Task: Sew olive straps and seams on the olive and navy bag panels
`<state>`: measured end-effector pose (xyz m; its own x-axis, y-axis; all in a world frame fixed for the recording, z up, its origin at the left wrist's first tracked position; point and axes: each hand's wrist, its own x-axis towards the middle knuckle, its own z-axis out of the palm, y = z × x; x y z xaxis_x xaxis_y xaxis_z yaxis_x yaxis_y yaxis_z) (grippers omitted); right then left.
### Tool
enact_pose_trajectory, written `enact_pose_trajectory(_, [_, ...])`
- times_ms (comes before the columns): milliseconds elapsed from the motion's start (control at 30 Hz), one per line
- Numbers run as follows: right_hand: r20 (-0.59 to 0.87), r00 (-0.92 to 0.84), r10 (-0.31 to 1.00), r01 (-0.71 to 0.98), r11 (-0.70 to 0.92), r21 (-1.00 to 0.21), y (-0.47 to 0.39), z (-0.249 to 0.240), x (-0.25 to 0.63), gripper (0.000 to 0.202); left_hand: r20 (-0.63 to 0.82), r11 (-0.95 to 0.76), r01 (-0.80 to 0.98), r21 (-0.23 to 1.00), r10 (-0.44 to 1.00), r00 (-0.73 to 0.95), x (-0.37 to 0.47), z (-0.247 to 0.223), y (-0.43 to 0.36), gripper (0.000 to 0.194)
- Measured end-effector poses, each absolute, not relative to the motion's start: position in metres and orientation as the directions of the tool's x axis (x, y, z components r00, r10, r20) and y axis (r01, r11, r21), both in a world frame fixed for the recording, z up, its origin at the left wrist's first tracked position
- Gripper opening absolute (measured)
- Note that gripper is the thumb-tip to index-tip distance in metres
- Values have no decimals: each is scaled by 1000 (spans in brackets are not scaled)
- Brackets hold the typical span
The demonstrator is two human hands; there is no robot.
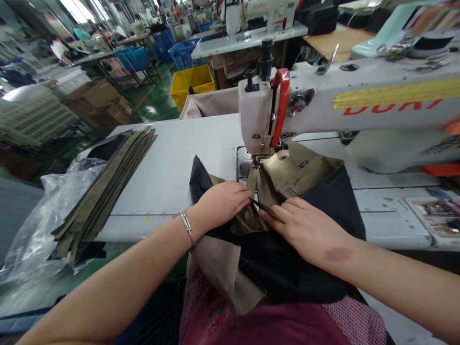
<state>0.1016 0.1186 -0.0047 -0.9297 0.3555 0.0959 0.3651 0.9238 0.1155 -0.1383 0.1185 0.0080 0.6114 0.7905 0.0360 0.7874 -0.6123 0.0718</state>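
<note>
Olive and black fabric [305, 268] lies bunched over the sewing machine's front edge and hangs onto my lap. My left hand [224, 203] is closed on its olive edge, just left of and in front of the needle. My right hand [298, 227] pinches a folded strip of the same fabric, close to the left fingertips. Part of the fabric runs under the presser foot [257, 163] of the white sewing machine [260, 115]. A small dark label and a stitched patch show on the olive side. My fingertips are partly hidden in the folds.
Stacked olive and black strips [111, 187] lie at the table's left end, beside clear plastic wrapping [43, 215]. A yellow bin [192, 84] stands behind the white table [172, 158]. At the right is a tray of small metal parts [438, 215].
</note>
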Motion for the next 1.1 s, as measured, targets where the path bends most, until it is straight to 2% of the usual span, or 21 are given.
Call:
enact_pose_trajectory(67, [73, -937, 342, 348, 933, 91, 127, -4, 110, 35, -4, -625, 781, 3, 781, 625, -132, 10, 119, 25])
enact_pose_trajectory(133, [90, -929, 359, 363, 931, 40, 131, -4, 116, 31, 9, -627, 779, 18, 779, 627, -125, 11, 118, 21])
enact_pose_trajectory(167, [116, -922, 370, 373, 928, 9, 132, -5, 117, 30, 56, -610, 788, 84, 793, 607, -123, 11, 118, 21])
enact_pose_trajectory(233, [166, -909, 382, 380, 924, -44, 130, -8, 118, 31, 175, -518, 802, 299, 856, 487, -120, 9, 117, 24])
enact_pose_trajectory(300, [191, -903, 384, 376, 923, -77, 127, -12, 117, 34, 210, -402, 775, 488, 916, 343, -119, 8, 116, 30])
enact_pose_trajectory(367, [197, -900, 390, 376, 921, -103, 124, -16, 115, 36, 179, -360, 752, 552, 932, 315, -119, 7, 117, 32])
enact_pose_trajectory(533, [205, -895, 397, 367, 915, -168, 124, -18, 113, 35, 126, -394, 728, 561, 910, 395, -117, 3, 124, 28])
enact_pose_trajectory(933, [240, -887, 395, 354, 914, -199, 127, -22, 113, 32, 99, -312, 747, 587, 944, 316, -115, 7, 128, 44])
enact_pose_trajectory(1000, [231, -889, 394, 354, 914, -199, 127, -21, 113, 33, 116, -346, 753, 560, 933, 342, -115, 6, 130, 43])
enact_pose_trajectory(1100, [212, -889, 405, 358, 906, -225, 126, -14, 114, 33, 165, -453, 775, 440, 889, 426, -114, 3, 129, 38])
